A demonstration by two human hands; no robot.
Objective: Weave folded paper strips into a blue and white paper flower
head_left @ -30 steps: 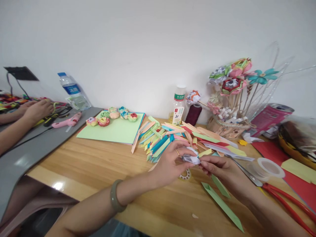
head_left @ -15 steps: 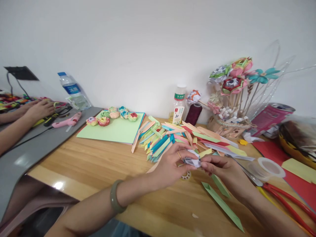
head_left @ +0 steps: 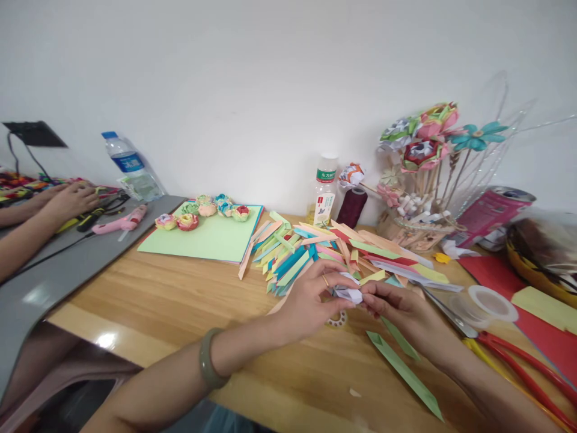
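Observation:
A small white folded-paper piece [head_left: 350, 294] is held above the wooden table between my two hands. My left hand [head_left: 318, 294], with a ring on one finger, curls around it from the left. From the right, the fingertips of my right hand [head_left: 392, 304] pinch its edge. Just behind my hands spreads a pile of folded paper strips [head_left: 293, 258] in many colours. Two green folded strips lie below my right hand, the longer green strip [head_left: 406, 373] nearer me. A ring with holes [head_left: 336, 319] is partly hidden under my left hand.
Small paper flowers [head_left: 187, 221] sit on green paper sheets [head_left: 193, 243]. A basket of paper flowers [head_left: 417, 231], a bottle [head_left: 323, 192] and a thread spool [head_left: 352, 207] stand along the wall. Red-handled scissors [head_left: 518, 361] lie right. At far left, another person's hand [head_left: 74, 198] rests near a pink glue gun [head_left: 121, 222].
My right fingertips have shifted slightly left along the white paper piece. Both hands keep hold of it, and the view has moved a little.

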